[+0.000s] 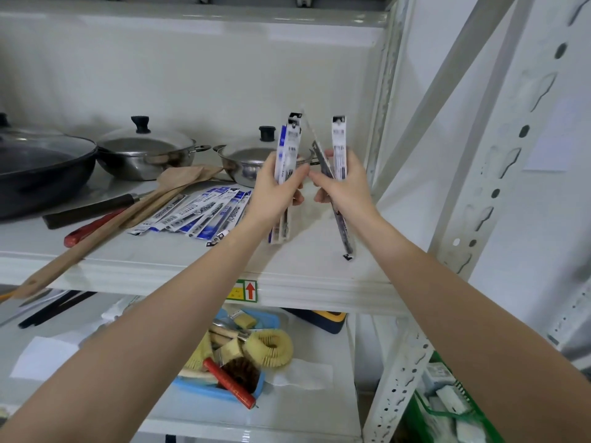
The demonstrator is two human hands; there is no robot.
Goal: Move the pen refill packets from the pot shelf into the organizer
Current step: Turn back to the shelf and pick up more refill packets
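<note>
My left hand (277, 190) grips a small bundle of blue-and-white pen refill packets (287, 145), held upright above the pot shelf (160, 266). Close beside it, my right hand (343, 187) holds other refill packets (339, 139), one upright and one slanting down past the wrist. The two hands almost touch at the fingertips. Several more refill packets (198, 212) lie fanned out on the shelf to the left of my hands. No organizer is in view.
Two lidded steel pots (147, 151) (256, 155) and a dark wok (38, 167) stand at the shelf's back. Wooden spatulas (105, 225) and a red-handled tool (89, 230) lie in front. Below, a blue tray (224, 391) holds brushes. A white upright (499, 174) stands on the right.
</note>
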